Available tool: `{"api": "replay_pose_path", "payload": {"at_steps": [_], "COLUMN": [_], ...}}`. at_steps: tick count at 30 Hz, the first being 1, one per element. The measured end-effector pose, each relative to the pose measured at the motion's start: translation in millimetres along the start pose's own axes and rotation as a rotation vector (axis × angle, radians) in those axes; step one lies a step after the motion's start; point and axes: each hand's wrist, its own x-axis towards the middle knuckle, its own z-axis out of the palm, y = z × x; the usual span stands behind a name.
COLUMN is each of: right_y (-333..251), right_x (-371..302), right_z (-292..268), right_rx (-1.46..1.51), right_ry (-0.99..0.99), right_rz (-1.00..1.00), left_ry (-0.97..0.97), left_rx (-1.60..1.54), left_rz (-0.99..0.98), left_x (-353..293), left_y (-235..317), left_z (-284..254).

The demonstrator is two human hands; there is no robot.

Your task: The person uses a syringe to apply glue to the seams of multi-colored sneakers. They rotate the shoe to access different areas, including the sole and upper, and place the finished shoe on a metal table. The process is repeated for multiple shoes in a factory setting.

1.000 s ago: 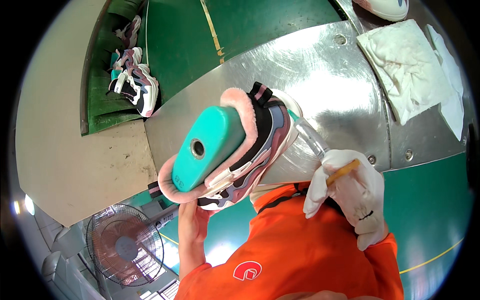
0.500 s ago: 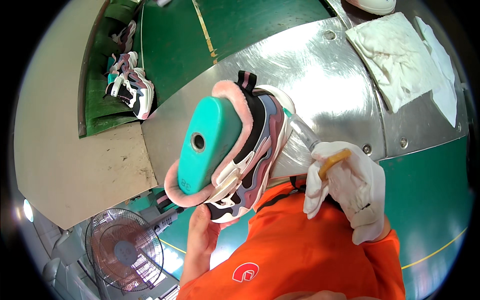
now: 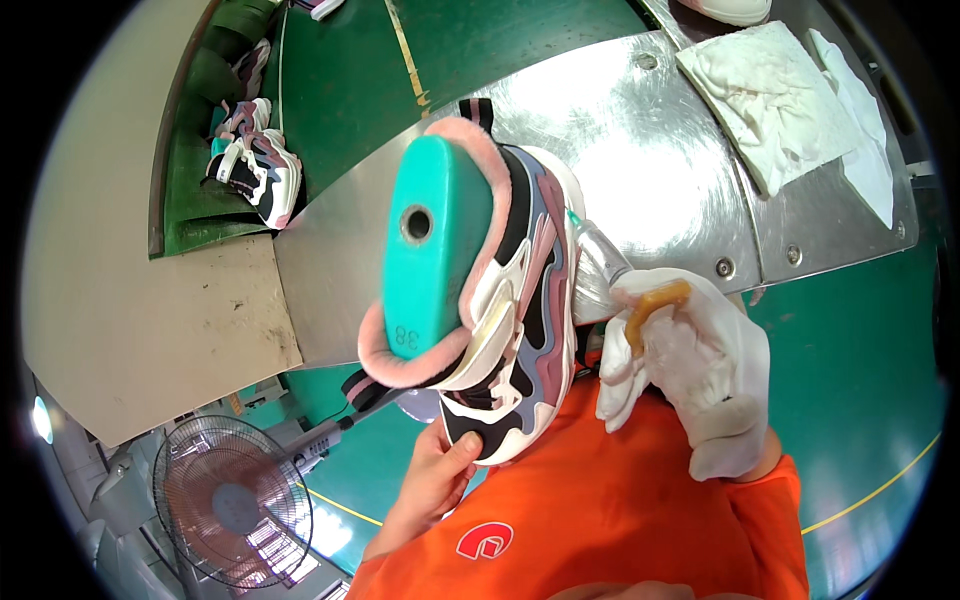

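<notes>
My bare left hand (image 3: 437, 475) grips a chunky sneaker (image 3: 535, 340) by its toe, thumb on the dark toe cap. The shoe is black, white, mauve and grey with a pink plush collar, and a teal shoe last (image 3: 440, 275) with a round hole fills it. In a white glove, my right hand (image 3: 700, 365) is closed around a clear syringe (image 3: 603, 252). Its thin green tip meets or nearly meets the sole edge on the shoe's right side; I cannot tell which. A yellow-brown piece (image 3: 652, 305), perhaps rubber, shows at the gloved fingers.
A metal worktop (image 3: 610, 110) lies beyond the shoe, with a folded white cloth (image 3: 770, 100) at its right. Past it runs a green surface (image 3: 520, 40). More sneakers (image 3: 262, 180) rest in a green rack at the left, beside a beige board (image 3: 150, 330). A fan (image 3: 235, 505) stands lower left.
The sneaker has swung more upright and shifted slightly right, showing more of its side and toe. My left thumb now shows on the toe. The syringe tip stays by the sole edge.
</notes>
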Motion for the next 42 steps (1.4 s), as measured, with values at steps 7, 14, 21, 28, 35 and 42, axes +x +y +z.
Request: {"api": "replay_pose_path", "payload": {"at_steps": [7, 14, 21, 28, 35, 42], "right_y": [1.0, 6.5, 6.5, 3.7, -24.6, -49.3], "right_x": [-8.9, -17.4, -24.7, -20.6, -31.8, -33.6], "right_z": [8.3, 2.0, -22.2, -24.9, -46.1, -47.5], "right_rx": [0.034, -0.035, -0.083, -0.366, -0.746, -0.856], "right_ry": [-0.087, -0.085, -0.120, -0.013, 0.128, 0.271], "right_rz": [0.035, 0.022, -0.251, -0.414, -0.627, -0.507], "left_ry": [-0.093, -0.122, 0.124, 0.010, -0.156, -0.279], "left_rx": [-0.062, -0.087, 0.174, 0.714, 1.416, 1.266], "left_rz": [0.016, 0.061, 0.286, 0.892, 1.579, 1.631], "left_x": [3.5, 7.5, 35.9, 75.6, 64.6, 73.8], "left_y": [2.0, 1.7, 37.6, 119.5, 101.4, 96.1], "left_z": [9.6, 15.2, -38.5, 38.1, 35.1, 24.5]}}
